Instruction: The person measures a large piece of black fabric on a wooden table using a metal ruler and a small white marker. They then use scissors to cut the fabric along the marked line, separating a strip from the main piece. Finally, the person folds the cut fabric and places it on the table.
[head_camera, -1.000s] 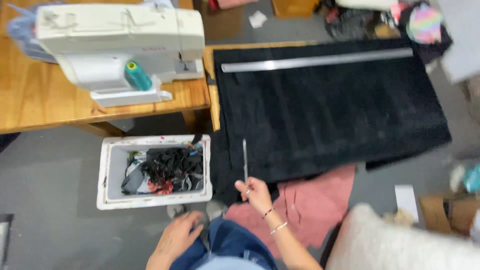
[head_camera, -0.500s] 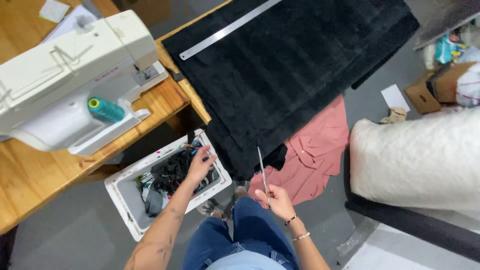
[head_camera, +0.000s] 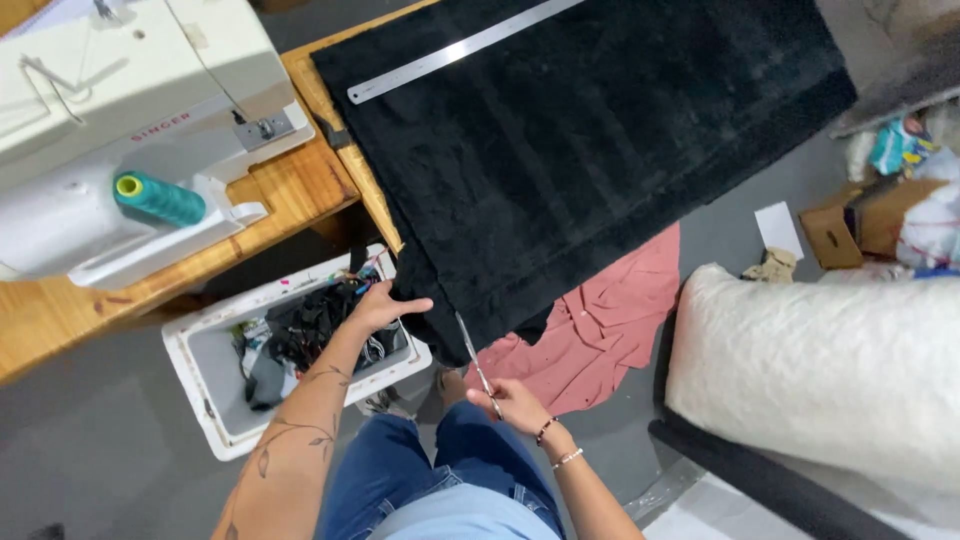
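A large black plush fabric (head_camera: 590, 150) lies spread over a wooden table and hangs off its near edge. My left hand (head_camera: 385, 305) grips the hanging near corner of this fabric. My right hand (head_camera: 515, 403) holds long metal scissors (head_camera: 472, 348), whose blades point up at the fabric's lower edge just right of my left hand. A long steel ruler (head_camera: 460, 48) lies on the fabric at its far side.
A white sewing machine (head_camera: 120, 120) with a teal thread spool (head_camera: 160, 198) stands on the wooden table (head_camera: 300, 185) at left. A white bin (head_camera: 225, 360) of dark scraps sits on the floor. Pink cloth (head_camera: 610, 330), a white cushion (head_camera: 820, 370) and cardboard boxes (head_camera: 850, 225) lie to the right.
The view has tilted and come closer. My left hand has moved from above the white bin onto the fabric's hanging corner. The scissors have risen to the fabric's edge.
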